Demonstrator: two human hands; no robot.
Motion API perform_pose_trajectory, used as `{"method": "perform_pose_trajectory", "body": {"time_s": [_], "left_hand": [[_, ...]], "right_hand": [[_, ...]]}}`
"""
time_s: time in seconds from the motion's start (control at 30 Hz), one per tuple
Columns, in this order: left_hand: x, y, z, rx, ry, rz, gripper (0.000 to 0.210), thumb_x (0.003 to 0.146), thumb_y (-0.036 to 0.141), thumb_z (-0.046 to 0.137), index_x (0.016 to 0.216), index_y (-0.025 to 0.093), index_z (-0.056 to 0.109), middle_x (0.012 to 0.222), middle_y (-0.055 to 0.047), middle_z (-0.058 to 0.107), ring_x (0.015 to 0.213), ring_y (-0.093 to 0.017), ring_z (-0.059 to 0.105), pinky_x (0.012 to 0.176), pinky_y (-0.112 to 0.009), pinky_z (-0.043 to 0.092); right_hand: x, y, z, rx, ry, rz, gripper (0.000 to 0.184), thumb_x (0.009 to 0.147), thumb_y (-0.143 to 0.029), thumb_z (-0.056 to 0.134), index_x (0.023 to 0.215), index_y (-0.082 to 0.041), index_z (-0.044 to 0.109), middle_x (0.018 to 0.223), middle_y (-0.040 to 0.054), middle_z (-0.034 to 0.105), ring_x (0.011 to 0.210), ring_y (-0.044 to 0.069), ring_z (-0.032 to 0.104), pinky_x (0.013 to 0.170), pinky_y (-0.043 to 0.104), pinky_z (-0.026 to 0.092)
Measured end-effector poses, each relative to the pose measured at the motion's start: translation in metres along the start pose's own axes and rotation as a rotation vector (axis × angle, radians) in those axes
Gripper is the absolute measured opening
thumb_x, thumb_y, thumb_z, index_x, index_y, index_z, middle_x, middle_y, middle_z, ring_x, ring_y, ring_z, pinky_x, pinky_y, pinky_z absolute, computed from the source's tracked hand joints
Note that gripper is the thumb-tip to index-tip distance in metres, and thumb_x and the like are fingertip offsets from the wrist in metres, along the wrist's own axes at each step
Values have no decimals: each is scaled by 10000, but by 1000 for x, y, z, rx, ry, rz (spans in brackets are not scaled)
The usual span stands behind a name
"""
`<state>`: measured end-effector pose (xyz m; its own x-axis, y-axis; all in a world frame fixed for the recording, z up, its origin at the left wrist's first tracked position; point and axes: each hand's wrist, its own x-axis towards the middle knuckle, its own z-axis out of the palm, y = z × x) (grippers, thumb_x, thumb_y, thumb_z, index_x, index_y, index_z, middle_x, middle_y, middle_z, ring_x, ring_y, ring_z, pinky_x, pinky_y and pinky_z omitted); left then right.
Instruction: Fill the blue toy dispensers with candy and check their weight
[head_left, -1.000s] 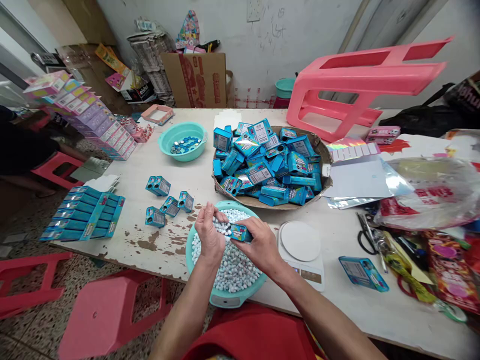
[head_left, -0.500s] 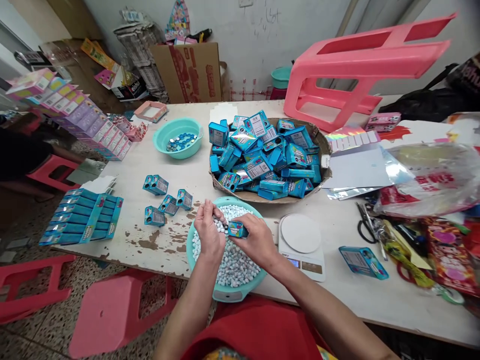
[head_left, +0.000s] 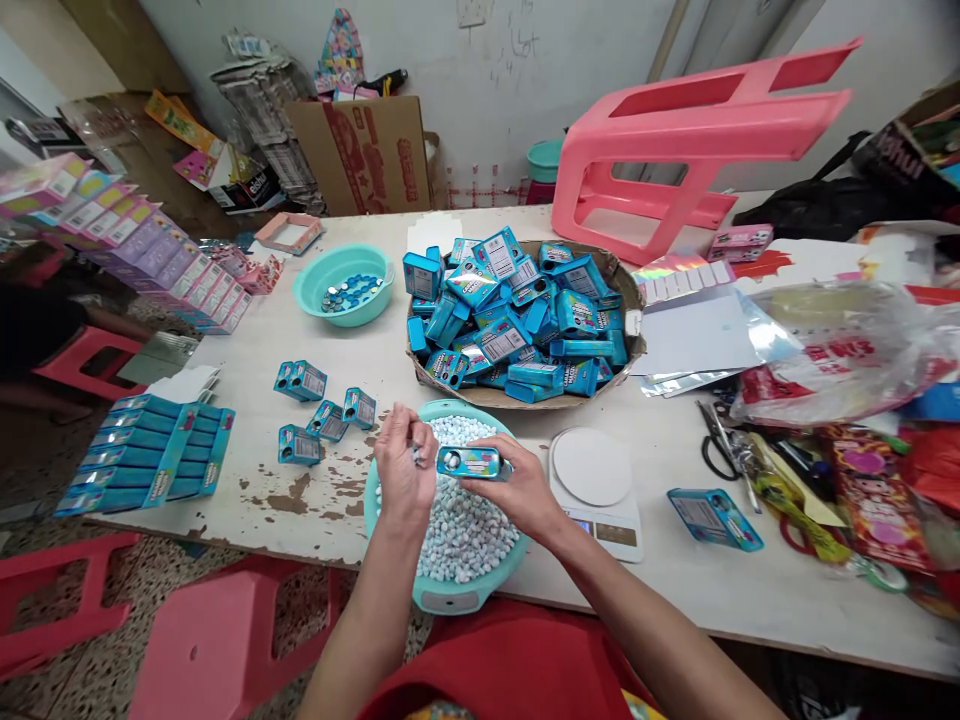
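My right hand (head_left: 517, 485) grips a small blue candy tin (head_left: 474, 463) over the basin, with the round hole in its end turned upward. Pale candies show in that hole. Just left of the tin, my left hand (head_left: 405, 460) is closed with curled fingers, and a bit of pale candy peeks out between them. Below both hands, a turquoise basin (head_left: 450, 602) is full of small white candies (head_left: 469, 535). Behind it, a cardboard tray (head_left: 639, 345) is heaped with blue tins (head_left: 502, 340).
Several tins (head_left: 298, 445) stand on the left of the table. Beyond them are a turquoise bowl (head_left: 352, 314) with lids and a display box (head_left: 150, 455). A white scale (head_left: 592, 468), a lone tin (head_left: 715, 518) and scissors (head_left: 718, 455) lie right; a pink stool (head_left: 675, 140) is behind.
The tin in my right hand has turned so its holed end faces up. My left hand has drawn slightly away from it, fingers curled tighter. The whole view has shifted a little.
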<state>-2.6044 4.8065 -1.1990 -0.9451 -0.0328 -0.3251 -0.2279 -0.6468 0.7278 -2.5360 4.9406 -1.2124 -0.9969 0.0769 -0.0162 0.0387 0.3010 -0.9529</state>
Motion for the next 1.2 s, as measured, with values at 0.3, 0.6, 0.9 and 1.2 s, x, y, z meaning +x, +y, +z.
{"method": "perform_pose_trajectory", "body": {"time_s": [0.3, 0.6, 0.9, 1.2], "left_hand": [[46, -46, -57, 1429, -168, 326, 138, 772, 329, 586, 840, 224, 646, 948, -64, 668, 964, -252, 569, 855, -357, 405], [135, -91, 27, 2142, -77, 375, 713, 731, 322, 618, 1362, 140, 340, 1132, -220, 588, 1104, -365, 478, 919, -502, 299], [92, -68, 29, 1758, -1, 628, 565, 827, 321, 476, 1343, 113, 382, 1085, -211, 624, 1025, -357, 577, 885, -469, 381], [-4, -38, 5, 1072, -718, 251, 464, 810, 362, 565, 1262, 275, 511, 1137, -82, 623, 1032, -232, 585, 908, -348, 442]], "right_hand": [[-49, 51, -95, -4, 347, 241, 450, 635, -449, 755, 978, -190, 620, 927, 52, 652, 828, 223, 605, 753, 346, 493], [-68, 159, -129, -343, 545, 146, 462, 730, -520, 633, 1040, -181, 593, 1031, 103, 627, 962, 260, 577, 872, 453, 455], [-73, 93, -136, -459, 667, -86, 439, 827, -321, 596, 1237, -194, 499, 1229, 133, 535, 1168, 243, 491, 981, 468, 427], [-14, 16, -95, -81, 143, 86, 555, 655, -365, 740, 1152, -224, 535, 1053, 36, 629, 921, 196, 615, 822, 335, 510]]}}
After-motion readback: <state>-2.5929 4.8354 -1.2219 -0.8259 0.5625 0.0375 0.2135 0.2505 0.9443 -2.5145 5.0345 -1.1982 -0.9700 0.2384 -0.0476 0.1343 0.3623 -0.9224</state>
